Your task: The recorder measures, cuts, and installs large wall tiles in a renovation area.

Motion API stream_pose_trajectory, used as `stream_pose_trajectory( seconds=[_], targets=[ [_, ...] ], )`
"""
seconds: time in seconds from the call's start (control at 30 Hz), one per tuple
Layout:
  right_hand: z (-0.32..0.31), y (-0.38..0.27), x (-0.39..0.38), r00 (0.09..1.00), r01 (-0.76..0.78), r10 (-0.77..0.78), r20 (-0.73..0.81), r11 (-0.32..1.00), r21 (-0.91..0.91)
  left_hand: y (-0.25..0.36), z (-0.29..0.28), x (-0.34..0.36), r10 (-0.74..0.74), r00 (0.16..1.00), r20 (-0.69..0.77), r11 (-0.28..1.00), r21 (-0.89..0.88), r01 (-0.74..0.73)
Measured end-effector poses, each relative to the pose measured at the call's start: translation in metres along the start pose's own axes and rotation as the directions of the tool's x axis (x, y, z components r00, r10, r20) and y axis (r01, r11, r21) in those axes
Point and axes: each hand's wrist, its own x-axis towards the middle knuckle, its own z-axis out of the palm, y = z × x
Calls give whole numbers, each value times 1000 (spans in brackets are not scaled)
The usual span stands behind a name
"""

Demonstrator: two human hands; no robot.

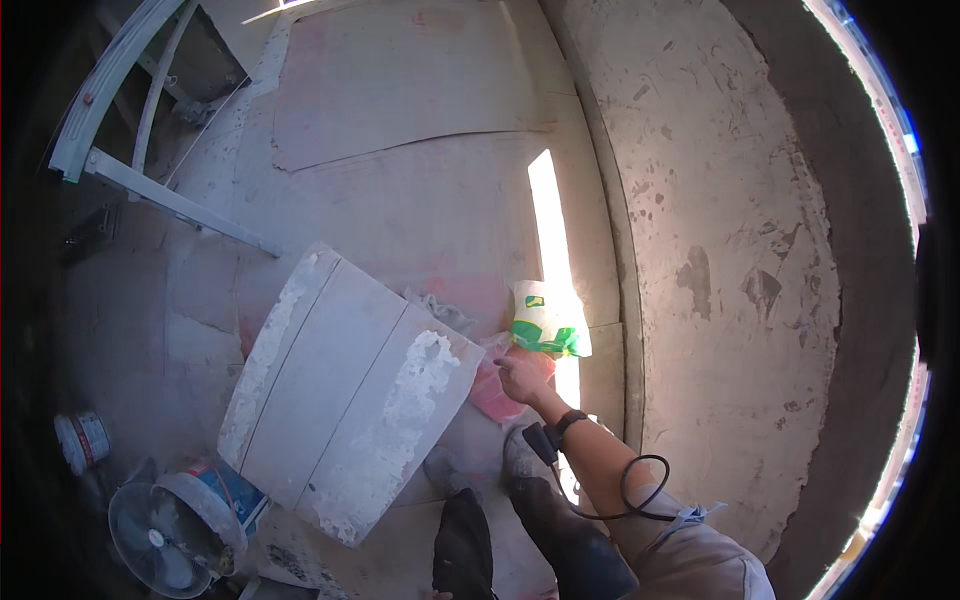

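Observation:
My right hand (524,377) reaches down at the middle right, with a dark band around its wrist. Its fingers look curled, and what they hold, if anything, is hidden. Directly under and around it lies a pinkish-red plastic bag (492,398), touching or nearly touching the hand. Just beyond stands a white and green bag (538,318), partly in bright sunlight. To the left of the hand is a large pale board (345,385) with two long lines across it and worn white patches. A crumpled grey cloth or wrapper (446,313) lies by its far edge. My left hand is not in view.
A grey fan (160,540) stands at the lower left, near a blue box (228,492) and a white bucket (82,442). A metal frame (150,120) rises at the far left. Flat sheeting (400,80) covers the far floor. A stained plaster wall (730,250) runs along the right.

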Motion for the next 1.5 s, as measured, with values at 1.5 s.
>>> stream_pose_trajectory(
  seconds=[1.5],
  targets=[
    [9, 38, 10, 809, -200, 286, -513, 955, 217, 30, 29, -5, -115, 970, -216, 992, -69, 102]
  ],
)
